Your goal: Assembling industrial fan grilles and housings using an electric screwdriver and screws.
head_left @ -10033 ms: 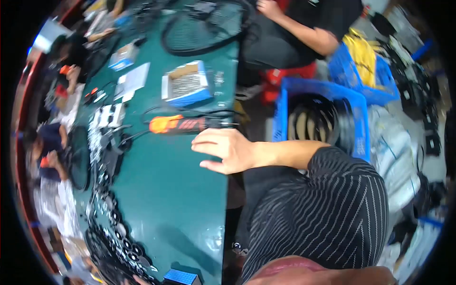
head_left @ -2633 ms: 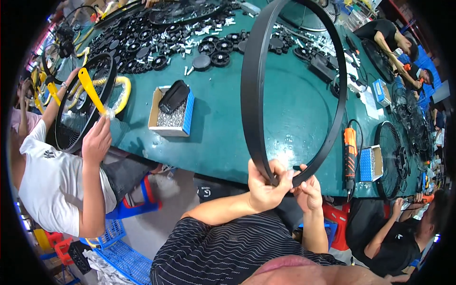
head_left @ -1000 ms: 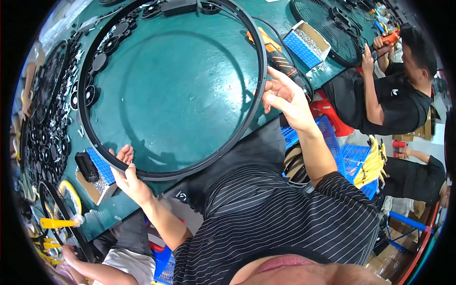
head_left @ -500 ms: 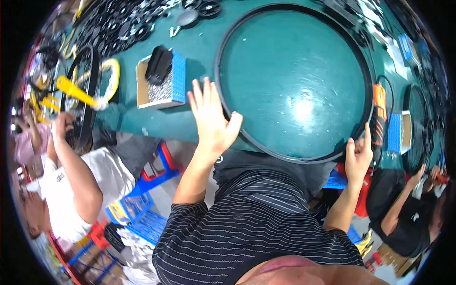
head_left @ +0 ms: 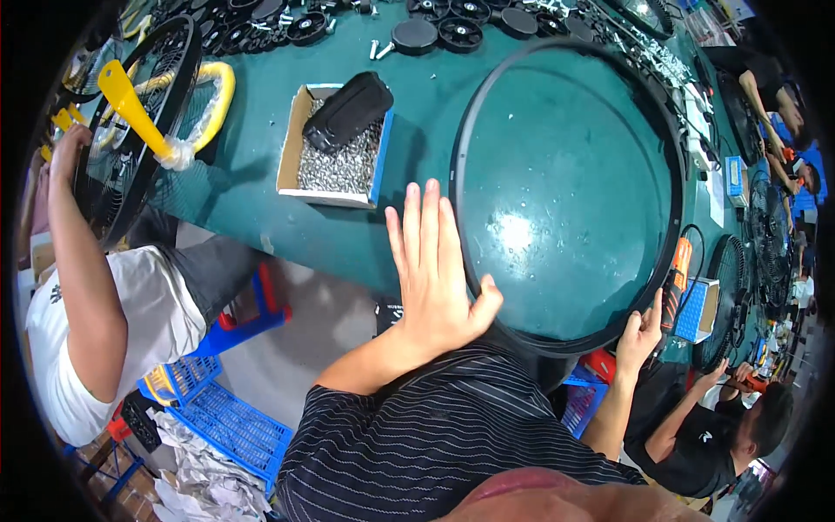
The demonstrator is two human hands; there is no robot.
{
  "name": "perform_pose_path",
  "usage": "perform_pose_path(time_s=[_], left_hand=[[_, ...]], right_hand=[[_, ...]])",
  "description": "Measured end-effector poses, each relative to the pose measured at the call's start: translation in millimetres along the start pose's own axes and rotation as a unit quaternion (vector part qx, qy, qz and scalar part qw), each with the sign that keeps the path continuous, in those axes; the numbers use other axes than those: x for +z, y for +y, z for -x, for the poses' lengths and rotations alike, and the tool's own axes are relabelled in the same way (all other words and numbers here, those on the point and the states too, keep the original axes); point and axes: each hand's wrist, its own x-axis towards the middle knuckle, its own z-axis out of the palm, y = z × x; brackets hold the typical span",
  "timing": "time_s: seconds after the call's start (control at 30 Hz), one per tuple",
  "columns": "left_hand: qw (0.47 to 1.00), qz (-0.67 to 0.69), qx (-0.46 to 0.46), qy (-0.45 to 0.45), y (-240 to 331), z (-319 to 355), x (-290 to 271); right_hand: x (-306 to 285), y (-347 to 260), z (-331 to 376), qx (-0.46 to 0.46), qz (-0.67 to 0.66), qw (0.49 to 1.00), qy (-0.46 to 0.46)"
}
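A large black hoop (head_left: 461, 165) is in front of me at the table's near side, its near edge close to my body. My left hand (head_left: 435, 287) lies along its left side, fingers straight and flat, thumb apart and near the lower left of the rim. Nothing shows in that palm. At the hoop's lower right my right hand (head_left: 639, 341) has its thumb and fingers closed about the rim. Just outside the rim there is an orange and black power tool (head_left: 678, 278) with a cable.
A box of small metal parts (head_left: 339, 178) stands left of the hoop, a black case (head_left: 350, 111) resting on top. Black discs and screws (head_left: 416, 36) lie at the back. Another blue box (head_left: 698, 309) is at right. Co-workers (head_left: 143, 296) sit on both sides; one handles a yellow-handled racket-like frame (head_left: 130, 104).
The view has turned, so the hoop and boxes sit lower in the picture. My left hand stays flat and my right hand remains at the hoop's lower right.
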Motion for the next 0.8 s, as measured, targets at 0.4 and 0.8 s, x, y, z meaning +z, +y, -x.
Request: perform_pose_path(time_s=[0.4, 0.8], left_hand=[[0.99, -0.105, 0.011, -0.095, -12, -15, 27], [0.995, -0.089, 0.012, -0.048, -45, 6, 25]], right_hand=[[2, -10, -5, 0.002, 0.012, 0.997, 0.08], [-93, -131, -38, -0.364, -0.1, 0.909, 0.179]])
